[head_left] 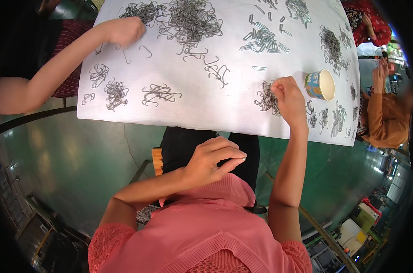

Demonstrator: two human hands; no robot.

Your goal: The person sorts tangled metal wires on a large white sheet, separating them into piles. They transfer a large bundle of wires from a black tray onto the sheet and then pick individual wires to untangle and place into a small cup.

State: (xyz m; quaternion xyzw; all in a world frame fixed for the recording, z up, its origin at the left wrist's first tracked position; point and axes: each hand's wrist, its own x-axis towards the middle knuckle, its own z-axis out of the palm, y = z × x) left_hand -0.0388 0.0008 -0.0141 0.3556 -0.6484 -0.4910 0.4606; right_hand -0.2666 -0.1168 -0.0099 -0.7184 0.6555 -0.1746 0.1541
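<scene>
My right hand (288, 96) rests on the white table (193, 111) near its front edge. Its fingers are closed on a small tangle of grey wire hooks (265, 99). A paper cup (322, 85) with a blue and orange wall stands upright just right of that hand. My left hand (213, 159) hangs off the table over my dark lap, fingers loosely curved, with nothing visible in it. Small bunches of hooks (158, 94) lie along the table's front left.
A large heap of hooks (190, 20) and a row of straight clips (263, 41) lie at the far side. A co-worker's hand (124, 29) reaches in at the far left. Another person in orange (384, 116) sits at the right. The floor is green.
</scene>
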